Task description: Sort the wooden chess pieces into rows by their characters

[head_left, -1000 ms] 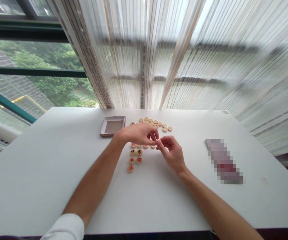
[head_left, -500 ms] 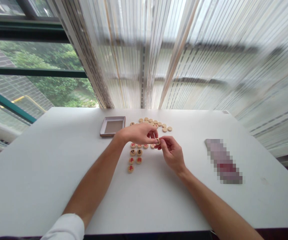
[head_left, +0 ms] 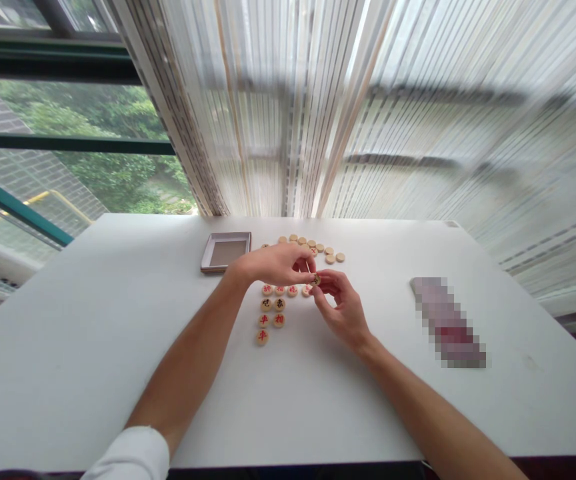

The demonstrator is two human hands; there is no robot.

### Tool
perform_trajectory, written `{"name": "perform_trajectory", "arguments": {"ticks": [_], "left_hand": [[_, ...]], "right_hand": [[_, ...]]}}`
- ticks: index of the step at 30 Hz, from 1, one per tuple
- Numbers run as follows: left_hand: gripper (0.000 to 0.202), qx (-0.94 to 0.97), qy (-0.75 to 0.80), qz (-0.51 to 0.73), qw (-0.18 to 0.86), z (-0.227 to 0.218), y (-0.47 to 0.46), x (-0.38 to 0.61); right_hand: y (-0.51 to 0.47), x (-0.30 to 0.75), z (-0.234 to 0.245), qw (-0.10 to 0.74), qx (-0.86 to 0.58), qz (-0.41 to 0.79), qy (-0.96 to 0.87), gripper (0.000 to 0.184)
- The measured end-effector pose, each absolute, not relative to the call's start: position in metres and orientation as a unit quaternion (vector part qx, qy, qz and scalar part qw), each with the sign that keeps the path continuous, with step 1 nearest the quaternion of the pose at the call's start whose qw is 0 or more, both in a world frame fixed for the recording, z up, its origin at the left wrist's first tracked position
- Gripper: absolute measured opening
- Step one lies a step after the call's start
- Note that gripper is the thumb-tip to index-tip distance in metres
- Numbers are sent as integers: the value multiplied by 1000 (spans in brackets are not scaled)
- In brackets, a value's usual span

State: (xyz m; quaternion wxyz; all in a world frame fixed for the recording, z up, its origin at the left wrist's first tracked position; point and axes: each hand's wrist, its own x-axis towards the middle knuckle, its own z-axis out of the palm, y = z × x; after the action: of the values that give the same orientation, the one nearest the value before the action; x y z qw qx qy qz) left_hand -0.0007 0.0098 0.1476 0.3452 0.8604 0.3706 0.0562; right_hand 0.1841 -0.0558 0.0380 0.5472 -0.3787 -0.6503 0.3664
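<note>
A round wooden xiangqi piece (head_left: 316,280) with a dark character is held up between my two hands, over the row of pieces. My left hand (head_left: 281,264) reaches across from the left and pinches the piece by its left side. From the right, my right hand (head_left: 344,305) has its thumb and fingertips curled at the piece's edge. Under and in front of the hands lie face-up pieces in short rows, among them a black-marked piece (head_left: 279,305), a red-marked piece (head_left: 279,320) and another red-marked piece (head_left: 262,337). My left hand hides some pieces.
Several blank-side-up pieces (head_left: 329,251) lie in a loose band behind the hands. A shallow open box (head_left: 227,252) stands at the back left. A pixelated long object (head_left: 448,323) lies on the right of the white table (head_left: 118,347). Curtains (head_left: 278,120) hang behind.
My right thumb has slid lower and further from the fingers, and the piece has turned and risen slightly between the hands. The pieces on the table look unchanged.
</note>
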Motion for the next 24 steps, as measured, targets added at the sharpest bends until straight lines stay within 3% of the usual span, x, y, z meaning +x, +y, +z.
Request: {"name": "perform_trajectory", "arguments": {"ticks": [24], "left_hand": [[48, 823, 439, 20, 361, 145, 4, 9]], "right_hand": [[-56, 183, 38, 554, -405, 296, -664, 26]]}}
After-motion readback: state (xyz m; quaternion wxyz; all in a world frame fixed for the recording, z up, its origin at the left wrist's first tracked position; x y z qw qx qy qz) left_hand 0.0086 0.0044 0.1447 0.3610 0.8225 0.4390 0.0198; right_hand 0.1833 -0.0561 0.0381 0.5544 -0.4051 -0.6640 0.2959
